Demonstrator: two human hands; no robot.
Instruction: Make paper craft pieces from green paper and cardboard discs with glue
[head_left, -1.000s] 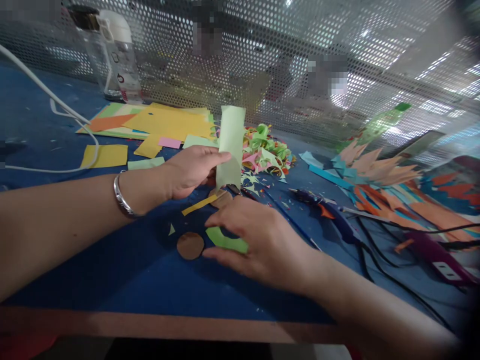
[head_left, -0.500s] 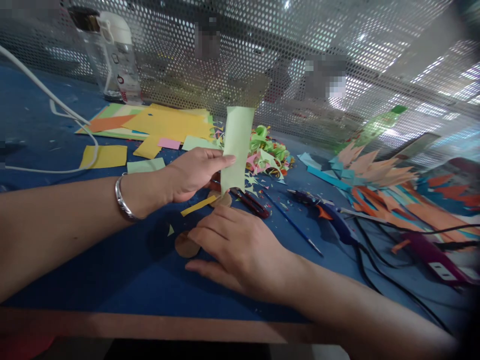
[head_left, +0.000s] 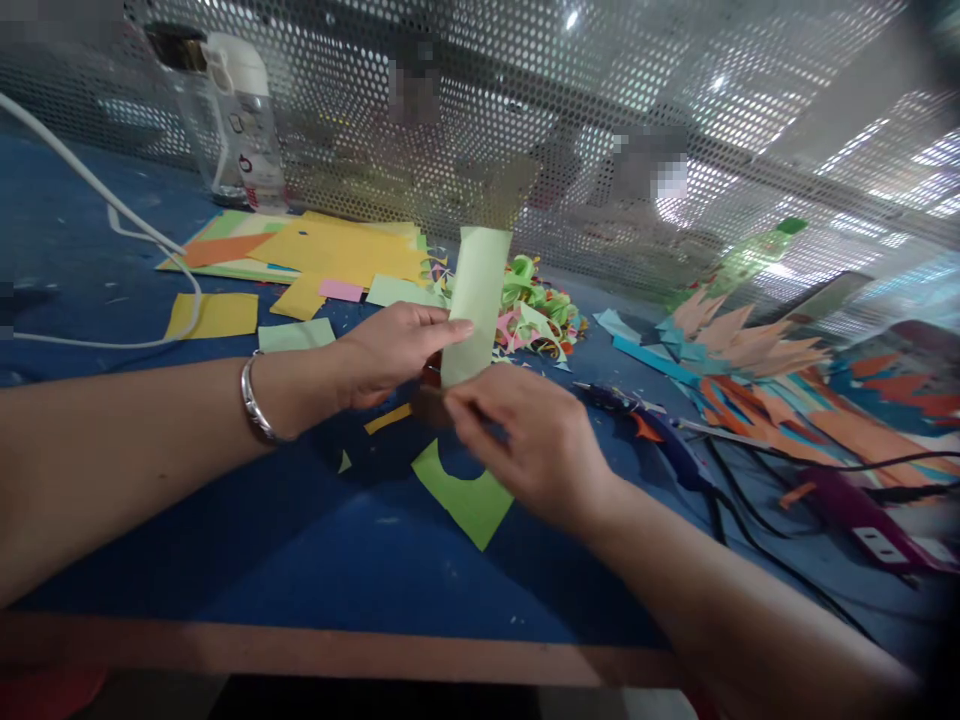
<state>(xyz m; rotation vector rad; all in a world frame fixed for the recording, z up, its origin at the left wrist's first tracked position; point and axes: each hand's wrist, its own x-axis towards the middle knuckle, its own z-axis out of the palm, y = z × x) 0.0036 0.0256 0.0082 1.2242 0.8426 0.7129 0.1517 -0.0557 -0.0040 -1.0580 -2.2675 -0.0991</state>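
**Paper strip held upright, both hands at its lower end**

Strip of pale green paper (head_left: 475, 300) is our landmark: it stands nearly upright above the blue surface (head_left: 300, 560). Our left hand (head_left: 390, 350) pinches its lower left edge between thumb and fingers. Our right hand (head_left: 536, 445) closes on its bottom end from the right; something brown sits there, but we cannot tell whether we grip it or merely touch it. Below the strip, flat on the surface, lies a brighter green offcut (head_left: 469, 500) with a curved notch. Left of the strip and further back lie yellow sheets (head_left: 337, 250); just behind it, a heap of curled scraps (head_left: 540, 305); to its right, a glue gun (head_left: 645, 420). We judge that we are working the bottom end, fitting or shaping it. The next move calls for a steady left pinch and careful right fingertips.
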